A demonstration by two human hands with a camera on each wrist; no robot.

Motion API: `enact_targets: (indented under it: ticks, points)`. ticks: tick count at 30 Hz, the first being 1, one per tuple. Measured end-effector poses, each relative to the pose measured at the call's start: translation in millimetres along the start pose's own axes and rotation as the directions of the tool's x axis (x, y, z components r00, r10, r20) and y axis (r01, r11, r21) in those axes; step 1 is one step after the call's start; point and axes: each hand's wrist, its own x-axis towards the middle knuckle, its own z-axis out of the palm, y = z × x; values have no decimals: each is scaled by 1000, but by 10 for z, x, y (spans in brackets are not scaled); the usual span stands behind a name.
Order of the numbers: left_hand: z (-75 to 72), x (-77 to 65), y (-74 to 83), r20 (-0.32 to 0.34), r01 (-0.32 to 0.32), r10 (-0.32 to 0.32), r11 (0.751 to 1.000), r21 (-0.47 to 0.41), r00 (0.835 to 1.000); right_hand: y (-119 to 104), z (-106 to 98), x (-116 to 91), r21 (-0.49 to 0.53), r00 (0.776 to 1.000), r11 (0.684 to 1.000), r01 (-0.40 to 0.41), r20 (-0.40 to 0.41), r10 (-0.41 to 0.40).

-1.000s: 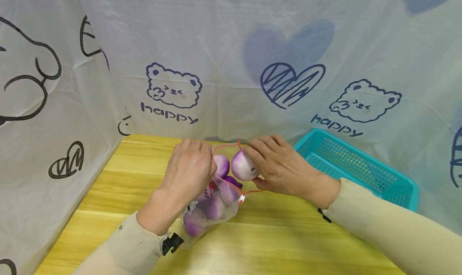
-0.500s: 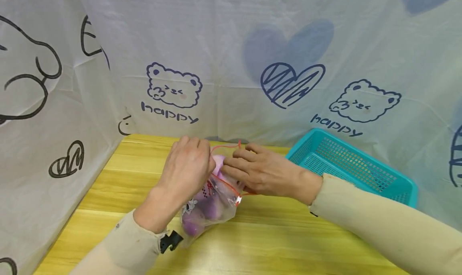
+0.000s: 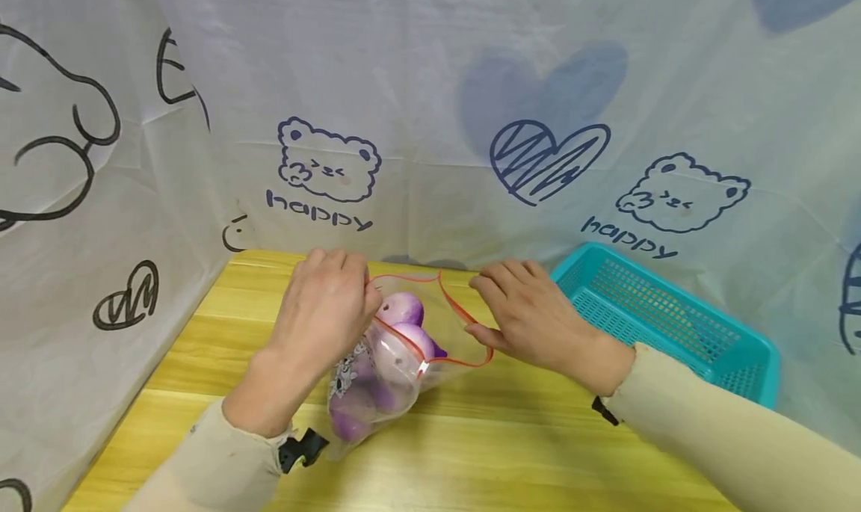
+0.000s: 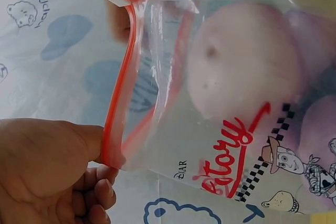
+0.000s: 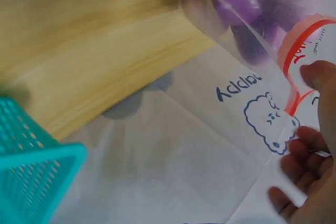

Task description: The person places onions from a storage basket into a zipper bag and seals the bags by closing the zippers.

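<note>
A clear zip bag [image 3: 430, 392] with a red-orange zip edge leans on the table, its mouth wide. Several round purple-and-white vegetables [image 3: 403, 310], like onions or turnips, lie inside it. Near the bag's upper left corner, my left hand [image 3: 323, 303] grips the zip edge; the left wrist view shows the thumb [image 4: 86, 140] and fingers pinching that corner. My right hand [image 3: 538, 318] is at the right side of the mouth, holding no vegetable. Its thumb [image 5: 315, 74] is at the red rim, with the other fingers spread apart from it; whether the thumb touches cannot be told.
A turquoise perforated basket [image 3: 673, 310] stands at the right rear of the yellow wood-grain table [image 3: 538, 452]. Behind and to the left hangs a white printed cloth [image 3: 417, 86].
My right hand has put a purple-and-white vegetable into the bag, let go, and drawn back right. The left hand has shifted left with the zip edge, and the mouth is wider.
</note>
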Motion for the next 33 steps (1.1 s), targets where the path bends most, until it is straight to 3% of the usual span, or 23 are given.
enact_targets:
  ticks: [2, 4, 7, 9, 11, 16, 19, 22, 26, 30, 33]
  points:
    - [-12, 0, -2, 0, 6, -6, 1000, -6, 1000, -24, -3, -59, 64, 994, 993, -100, 59, 96]
    - [-19, 3, 1, 1, 13, -13, 1000, -16, 1000, -70, -12, -82, 158, 973, 968, -197, 152, 173]
    - [-31, 15, 13, 26, 28, -27, 999, -36, 999, -146, -21, -42, 289, 931, 899, -329, 258, 258]
    - [-52, 27, 31, 53, 47, -44, 997, -55, 998, -179, -45, 37, 353, 917, 855, -379, 264, 298]
    - [-93, 41, 61, 87, 81, -75, 994, -76, 993, -195, -83, 144, 391, 920, 835, -388, 212, 328]
    - [-218, 49, 212, 146, 192, -172, 972, -138, 974, -169, -224, 443, 458, 931, 818, -349, 72, 357]
    - [-184, 25, 313, 186, 221, -190, 962, -164, 964, -137, -239, 551, 446, 929, 820, -359, 85, 360]
    - [-75, -6, 355, 222, 225, -185, 959, -170, 957, -122, -168, 573, 427, 926, 822, -377, 150, 347]
    - [42, 3, 249, 206, 211, -173, 961, -179, 963, -145, -83, 528, 445, 904, 787, -427, 221, 365]
    - [107, 155, -7, 194, 188, -157, 970, -152, 968, -174, -67, 499, 477, 884, 745, -466, 232, 405]
    - [157, 336, -223, 237, 160, -125, 978, -134, 963, -196, -58, 516, 479, 895, 757, -445, 214, 391]
